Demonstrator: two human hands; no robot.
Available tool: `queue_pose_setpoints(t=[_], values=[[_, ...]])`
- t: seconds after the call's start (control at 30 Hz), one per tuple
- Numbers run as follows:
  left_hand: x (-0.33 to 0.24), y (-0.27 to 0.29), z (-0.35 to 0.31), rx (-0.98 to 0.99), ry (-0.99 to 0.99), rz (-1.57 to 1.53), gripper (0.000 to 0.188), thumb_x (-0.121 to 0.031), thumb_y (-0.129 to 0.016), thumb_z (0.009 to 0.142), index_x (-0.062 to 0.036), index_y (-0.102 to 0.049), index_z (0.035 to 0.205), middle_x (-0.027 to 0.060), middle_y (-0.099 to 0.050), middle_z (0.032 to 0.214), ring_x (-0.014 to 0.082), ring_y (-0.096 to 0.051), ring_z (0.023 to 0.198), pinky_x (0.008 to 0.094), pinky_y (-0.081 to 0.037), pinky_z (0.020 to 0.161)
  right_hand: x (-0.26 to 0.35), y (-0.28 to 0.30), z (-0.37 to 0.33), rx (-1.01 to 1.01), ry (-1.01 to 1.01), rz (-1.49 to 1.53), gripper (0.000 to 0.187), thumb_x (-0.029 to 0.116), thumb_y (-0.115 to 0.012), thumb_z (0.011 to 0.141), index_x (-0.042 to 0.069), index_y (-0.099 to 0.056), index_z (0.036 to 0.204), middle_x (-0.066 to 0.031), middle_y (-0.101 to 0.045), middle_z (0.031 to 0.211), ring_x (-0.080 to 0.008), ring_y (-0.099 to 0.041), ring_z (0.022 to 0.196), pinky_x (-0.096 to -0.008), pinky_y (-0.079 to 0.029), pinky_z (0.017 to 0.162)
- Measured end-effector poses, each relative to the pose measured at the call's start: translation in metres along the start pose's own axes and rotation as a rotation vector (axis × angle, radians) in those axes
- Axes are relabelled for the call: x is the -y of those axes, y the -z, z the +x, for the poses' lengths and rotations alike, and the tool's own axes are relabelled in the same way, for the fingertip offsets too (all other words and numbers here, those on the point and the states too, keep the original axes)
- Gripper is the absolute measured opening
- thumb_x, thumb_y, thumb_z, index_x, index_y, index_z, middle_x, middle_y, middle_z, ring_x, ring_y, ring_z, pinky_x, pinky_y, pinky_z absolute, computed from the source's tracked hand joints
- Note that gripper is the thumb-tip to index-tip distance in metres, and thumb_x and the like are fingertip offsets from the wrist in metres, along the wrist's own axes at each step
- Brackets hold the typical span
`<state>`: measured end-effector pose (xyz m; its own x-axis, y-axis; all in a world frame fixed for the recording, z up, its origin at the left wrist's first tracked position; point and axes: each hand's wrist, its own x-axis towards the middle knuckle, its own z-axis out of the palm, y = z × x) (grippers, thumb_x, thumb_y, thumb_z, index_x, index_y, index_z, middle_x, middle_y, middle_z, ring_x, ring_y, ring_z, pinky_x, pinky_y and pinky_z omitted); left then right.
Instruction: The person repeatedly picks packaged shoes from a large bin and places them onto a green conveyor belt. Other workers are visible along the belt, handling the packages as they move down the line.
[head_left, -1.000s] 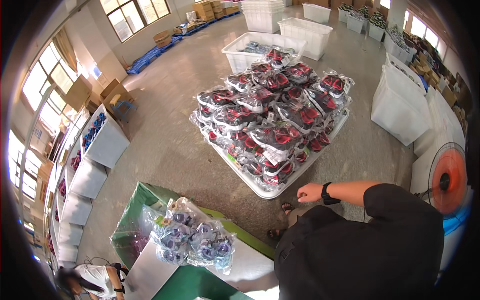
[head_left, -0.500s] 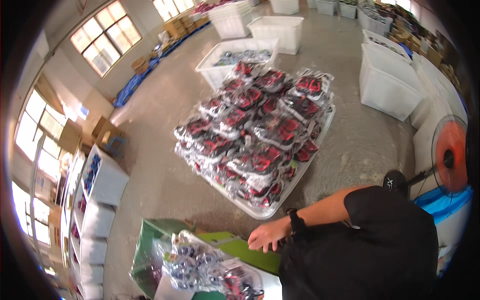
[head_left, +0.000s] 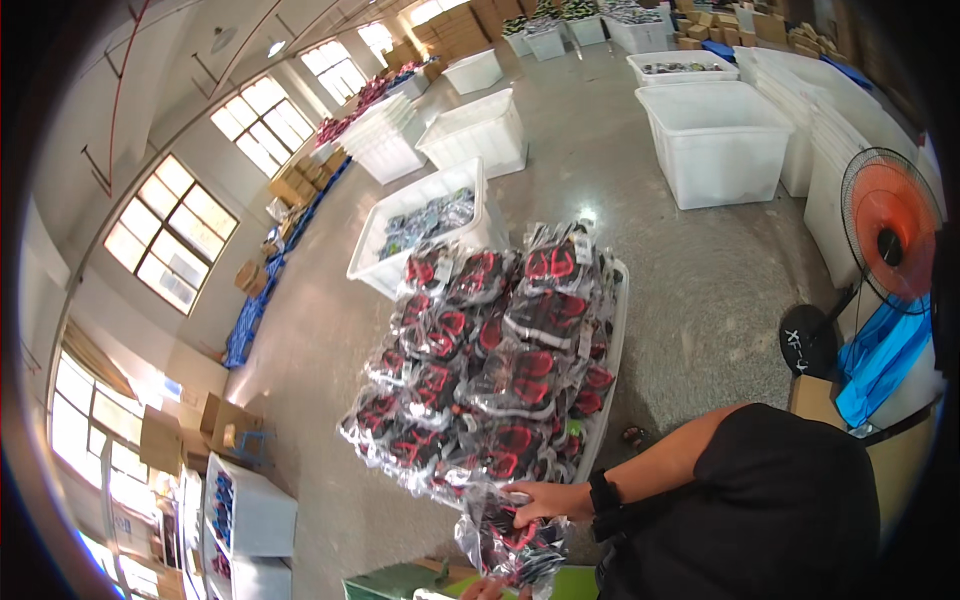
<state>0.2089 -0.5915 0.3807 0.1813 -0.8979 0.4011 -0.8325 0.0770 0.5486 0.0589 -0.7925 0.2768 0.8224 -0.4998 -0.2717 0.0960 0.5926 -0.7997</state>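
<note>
My right hand (head_left: 548, 502), with a black band at the wrist, grips the upper part of a clear plastic bag of black-and-red shoes (head_left: 512, 535) at the near edge of the pile. Only a little of my left hand (head_left: 484, 590) shows at the bottom edge, close under that bag. Its fingers are mostly cut off, so its grip is unclear. Beyond my hands rises a tall heap of similar bagged shoes (head_left: 515, 380), stacked in a white tub (head_left: 617, 330) whose right rim shows.
A white bin (head_left: 365, 245) of bagged goods stands behind the heap. A larger white bin (head_left: 715, 150) is at the far right, with a standing fan (head_left: 888, 240) nearer me. Green material (head_left: 390, 582) lies at the lower edge. White bins (head_left: 262, 510) line the left side.
My right hand has gone from hanging loose above the green surface to gripping a bag of shoes. My left hand has come into view at the bottom. The view has shifted.
</note>
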Motion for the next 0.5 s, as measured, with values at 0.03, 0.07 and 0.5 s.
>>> queue_pose_setpoints(t=[0.03,0.07,0.5], values=[[0.002,-0.010,0.009,-0.041,-0.029,0.022,0.055,-0.014,-0.085,0.081,-0.0064,-0.065,0.131,0.0191,-0.060,0.126,0.0341,-0.059,0.111,0.0425,-0.053,0.087,0.021,0.009,-0.001,-0.053,0.032,-0.010,0.091,0.019,-0.073,0.091,0.003,-0.019,0.163,-0.0101,-0.064,0.124,-0.0132,-0.064,0.104,-0.0290,-0.050,0.087],[0.005,-0.024,0.020,-0.059,0.076,-0.075,0.066,-0.015,-0.084,0.083,-0.0083,-0.056,0.142,0.0187,-0.055,0.133,0.0339,-0.055,0.118,0.0438,-0.053,0.091,0.041,0.019,-0.005,-0.038,0.141,0.001,0.091,0.018,-0.072,0.092,0.003,-0.018,0.163,-0.0104,-0.061,0.128,-0.0135,-0.063,0.107,-0.0295,-0.049,0.090],[-0.057,-0.203,0.210,-0.114,0.958,-1.629,0.063,-0.029,-0.068,0.097,-0.0038,-0.047,0.150,0.0158,-0.065,0.132,0.0240,-0.064,0.116,0.0388,-0.053,0.097,0.183,0.149,-0.022,-0.020,0.700,-0.070,0.103,0.009,-0.076,0.090,0.004,-0.007,0.165,-0.0125,-0.028,0.162,-0.0201,-0.030,0.149,-0.0364,-0.022,0.124]])
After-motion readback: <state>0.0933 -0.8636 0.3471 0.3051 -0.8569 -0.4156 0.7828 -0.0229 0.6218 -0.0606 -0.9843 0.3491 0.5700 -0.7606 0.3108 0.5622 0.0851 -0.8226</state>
